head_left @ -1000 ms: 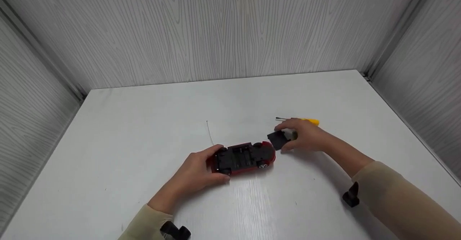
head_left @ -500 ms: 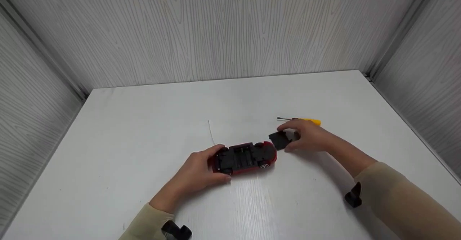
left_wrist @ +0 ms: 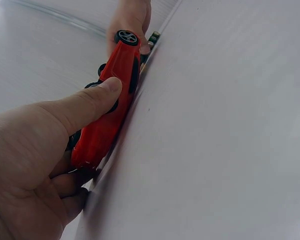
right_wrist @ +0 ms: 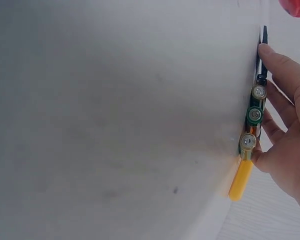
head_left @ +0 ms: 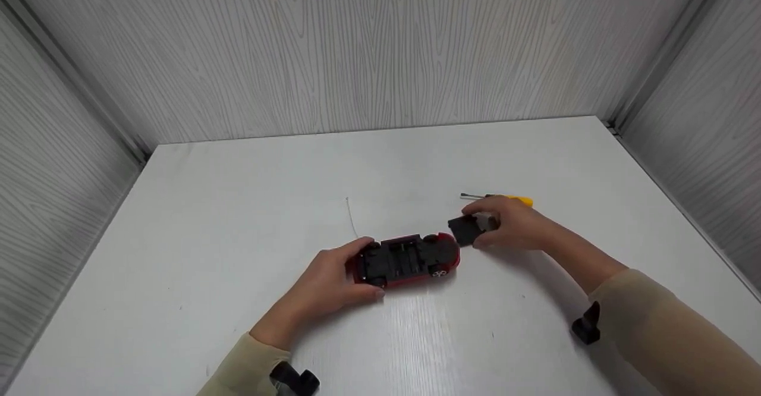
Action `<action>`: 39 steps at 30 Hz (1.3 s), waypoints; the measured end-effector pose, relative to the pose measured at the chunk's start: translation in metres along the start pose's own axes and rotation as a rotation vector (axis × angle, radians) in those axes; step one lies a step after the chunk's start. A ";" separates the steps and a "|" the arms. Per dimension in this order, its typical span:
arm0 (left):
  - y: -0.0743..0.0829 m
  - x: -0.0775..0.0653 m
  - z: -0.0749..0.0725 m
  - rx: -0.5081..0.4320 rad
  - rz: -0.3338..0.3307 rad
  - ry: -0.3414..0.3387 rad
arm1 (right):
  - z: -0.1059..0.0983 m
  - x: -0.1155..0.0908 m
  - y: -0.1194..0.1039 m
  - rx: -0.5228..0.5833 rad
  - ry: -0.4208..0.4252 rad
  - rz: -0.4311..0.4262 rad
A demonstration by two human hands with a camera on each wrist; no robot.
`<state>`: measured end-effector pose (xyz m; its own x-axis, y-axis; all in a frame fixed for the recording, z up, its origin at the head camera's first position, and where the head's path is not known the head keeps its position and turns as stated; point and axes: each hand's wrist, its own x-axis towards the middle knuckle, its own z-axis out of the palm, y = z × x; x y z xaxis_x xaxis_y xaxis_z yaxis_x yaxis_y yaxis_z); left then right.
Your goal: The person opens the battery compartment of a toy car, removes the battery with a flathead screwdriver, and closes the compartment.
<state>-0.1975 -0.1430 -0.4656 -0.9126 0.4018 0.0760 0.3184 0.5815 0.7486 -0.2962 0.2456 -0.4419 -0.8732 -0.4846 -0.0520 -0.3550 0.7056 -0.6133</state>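
A red toy car (head_left: 410, 259) lies upside down on the table, its black underside up with an open recess in the middle. My left hand (head_left: 327, 280) grips its left end, thumb along the near side, as the left wrist view also shows on the red body (left_wrist: 107, 115). Just beyond the car's right end, my right hand (head_left: 508, 223) pinches a flat black battery cover (head_left: 465, 230) between thumb and fingers. Several batteries (right_wrist: 255, 115) sit beside those fingers in the right wrist view, mostly hidden from the head view.
Behind the right hand lies a screwdriver with a yellow handle (head_left: 524, 201), its thin shaft pointing left. A thin pale wire (head_left: 351, 216) sticks out from behind the car's left end. Wood-grain panels (head_left: 380, 51) enclose the white table (head_left: 238, 206) at the back and sides.
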 end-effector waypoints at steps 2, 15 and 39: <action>0.000 0.000 0.000 0.000 -0.004 0.000 | -0.002 -0.001 -0.002 0.007 0.017 0.009; -0.001 0.001 -0.001 0.016 -0.009 0.006 | -0.015 -0.009 -0.023 0.083 0.126 -0.128; 0.008 0.010 0.003 0.027 0.008 -0.009 | 0.006 -0.022 -0.074 0.063 0.131 -0.322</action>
<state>-0.2034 -0.1321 -0.4612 -0.9077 0.4127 0.0755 0.3321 0.5970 0.7303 -0.2483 0.2011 -0.4001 -0.7564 -0.6040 0.2512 -0.6018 0.4920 -0.6291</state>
